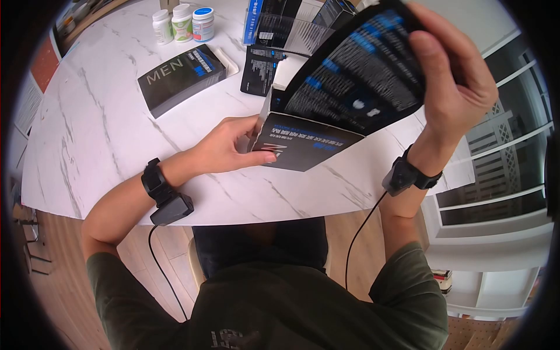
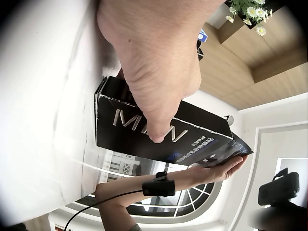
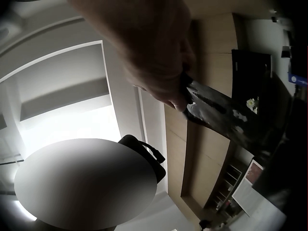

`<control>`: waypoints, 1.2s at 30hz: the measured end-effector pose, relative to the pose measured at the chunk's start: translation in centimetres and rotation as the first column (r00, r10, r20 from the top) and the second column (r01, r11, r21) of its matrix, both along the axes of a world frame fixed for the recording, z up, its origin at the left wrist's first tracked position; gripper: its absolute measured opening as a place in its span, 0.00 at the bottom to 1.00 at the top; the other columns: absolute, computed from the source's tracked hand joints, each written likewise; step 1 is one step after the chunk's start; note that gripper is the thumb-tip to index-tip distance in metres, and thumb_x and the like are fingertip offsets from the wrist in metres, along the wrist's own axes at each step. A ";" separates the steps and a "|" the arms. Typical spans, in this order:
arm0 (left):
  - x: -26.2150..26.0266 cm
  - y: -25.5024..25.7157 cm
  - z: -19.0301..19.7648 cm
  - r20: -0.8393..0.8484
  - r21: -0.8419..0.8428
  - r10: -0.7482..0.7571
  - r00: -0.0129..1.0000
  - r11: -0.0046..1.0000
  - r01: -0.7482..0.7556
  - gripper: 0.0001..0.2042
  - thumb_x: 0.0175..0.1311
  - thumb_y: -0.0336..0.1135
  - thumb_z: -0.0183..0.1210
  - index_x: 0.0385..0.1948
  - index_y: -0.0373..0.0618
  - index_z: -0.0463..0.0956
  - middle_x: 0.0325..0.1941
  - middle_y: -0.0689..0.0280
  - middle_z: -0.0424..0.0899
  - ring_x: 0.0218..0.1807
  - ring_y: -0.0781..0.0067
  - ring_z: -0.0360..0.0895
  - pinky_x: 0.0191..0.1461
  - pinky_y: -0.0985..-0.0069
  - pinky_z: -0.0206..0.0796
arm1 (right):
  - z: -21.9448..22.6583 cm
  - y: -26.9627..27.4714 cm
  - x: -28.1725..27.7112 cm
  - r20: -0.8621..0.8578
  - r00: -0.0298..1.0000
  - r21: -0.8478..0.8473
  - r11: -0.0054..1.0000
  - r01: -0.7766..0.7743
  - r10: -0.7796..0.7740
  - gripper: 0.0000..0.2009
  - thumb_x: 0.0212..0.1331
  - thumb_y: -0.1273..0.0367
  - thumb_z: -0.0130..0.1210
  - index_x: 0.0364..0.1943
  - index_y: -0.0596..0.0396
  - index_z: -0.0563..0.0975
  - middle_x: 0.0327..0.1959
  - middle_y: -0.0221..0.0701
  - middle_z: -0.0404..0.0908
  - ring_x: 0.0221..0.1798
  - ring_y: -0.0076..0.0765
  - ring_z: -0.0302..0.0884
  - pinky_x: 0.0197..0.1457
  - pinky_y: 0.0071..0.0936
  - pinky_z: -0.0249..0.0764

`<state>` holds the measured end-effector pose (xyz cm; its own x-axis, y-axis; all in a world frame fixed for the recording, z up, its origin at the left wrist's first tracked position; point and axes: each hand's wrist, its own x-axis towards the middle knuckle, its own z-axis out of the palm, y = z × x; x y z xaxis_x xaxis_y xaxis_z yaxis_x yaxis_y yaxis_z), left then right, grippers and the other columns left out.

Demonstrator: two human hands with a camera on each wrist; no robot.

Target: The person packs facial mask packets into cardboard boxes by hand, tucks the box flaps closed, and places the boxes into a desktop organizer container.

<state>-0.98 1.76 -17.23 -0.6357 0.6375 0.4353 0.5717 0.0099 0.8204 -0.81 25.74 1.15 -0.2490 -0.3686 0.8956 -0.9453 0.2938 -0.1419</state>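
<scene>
A black carton (image 1: 312,143) with silver MEN lettering is held over the table by my left hand (image 1: 236,143). My left thumb lies across its printed front, over the lettering (image 2: 161,130). Up at the right, my right hand (image 1: 458,76) pinches the edge of a black sachet (image 1: 361,70) printed in white and blue. The lower end of the sachet meets the open end of the carton. In the right wrist view the sachet (image 3: 219,108) looks glossy and stretches away from my fingers.
Another black MEN box (image 1: 184,79) lies on the marbled table (image 1: 116,134). White supplement bottles (image 1: 182,23) stand at the back left. Behind the carton are a clear organizer (image 1: 297,32) and a flat black packet (image 1: 256,70). Cables (image 1: 154,251) hang from both wrist cameras.
</scene>
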 end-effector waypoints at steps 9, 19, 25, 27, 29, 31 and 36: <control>0.0 0.0 -0.1 -0.017 -0.009 0.018 1.000 1.000 -0.018 0.15 0.51 0.36 0.67 0.35 0.39 0.74 0.29 0.64 0.80 0.30 0.76 0.73 0.38 0.77 0.66 | -0.7 -1.8 1.5 0.334 0.940 0.509 0.852 -0.123 -0.064 0.09 0.46 0.80 0.58 0.33 0.60 0.81 0.36 0.38 0.82 0.36 0.33 0.79 0.37 0.20 0.73; 0.2 0.0 0.2 0.001 -0.014 0.008 1.000 1.000 -0.008 0.15 0.51 0.37 0.67 0.35 0.39 0.74 0.30 0.64 0.80 0.31 0.74 0.74 0.38 0.77 0.66 | -2.5 -2.0 0.7 0.254 0.965 0.636 0.763 -0.115 -0.066 0.05 0.44 0.79 0.59 0.27 0.57 0.80 0.54 0.40 0.73 0.51 0.43 0.73 0.50 0.30 0.70; 0.2 0.0 0.1 -0.017 -0.019 0.011 1.000 1.000 -0.011 0.15 0.51 0.37 0.67 0.34 0.39 0.74 0.29 0.64 0.80 0.31 0.75 0.73 0.38 0.77 0.66 | -2.1 -2.0 0.6 0.341 0.936 0.667 0.724 -0.176 -0.085 0.11 0.46 0.75 0.58 0.37 0.54 0.78 0.51 0.38 0.73 0.45 0.44 0.73 0.48 0.31 0.71; 0.1 0.0 0.0 -0.023 -0.031 0.011 1.000 0.999 -0.012 0.15 0.51 0.37 0.67 0.34 0.39 0.74 0.29 0.64 0.79 0.31 0.75 0.73 0.38 0.77 0.66 | -1.8 -2.1 0.7 0.322 0.943 0.635 0.759 -0.148 -0.086 0.18 0.43 0.76 0.60 0.44 0.54 0.76 0.54 0.37 0.72 0.47 0.42 0.74 0.49 0.30 0.71; 0.2 0.0 0.1 -0.015 -0.024 0.010 1.000 1.000 -0.010 0.15 0.51 0.37 0.67 0.34 0.39 0.74 0.29 0.64 0.79 0.31 0.75 0.73 0.38 0.76 0.66 | -1.4 -2.2 1.1 0.305 0.948 0.599 0.792 -0.119 -0.089 0.25 0.41 0.77 0.62 0.50 0.54 0.74 0.57 0.37 0.71 0.50 0.40 0.74 0.51 0.29 0.71; 0.2 0.1 0.2 -0.008 -0.018 0.008 1.000 1.000 -0.008 0.15 0.51 0.37 0.67 0.34 0.39 0.74 0.29 0.64 0.79 0.31 0.75 0.73 0.38 0.76 0.66 | -1.0 -2.2 1.5 0.517 0.838 0.521 0.840 -0.149 -0.172 0.33 0.40 0.75 0.64 0.57 0.54 0.68 0.57 0.34 0.71 0.52 0.39 0.73 0.53 0.29 0.70; 0.2 0.0 0.1 -0.004 -0.029 0.000 1.000 1.000 0.000 0.15 0.51 0.37 0.67 0.34 0.39 0.74 0.29 0.63 0.79 0.31 0.74 0.74 0.38 0.76 0.66 | -1.5 -2.4 1.5 0.425 0.899 0.586 0.788 -0.187 -0.103 0.34 0.41 0.71 0.66 0.59 0.52 0.67 0.53 0.36 0.74 0.50 0.40 0.75 0.53 0.28 0.70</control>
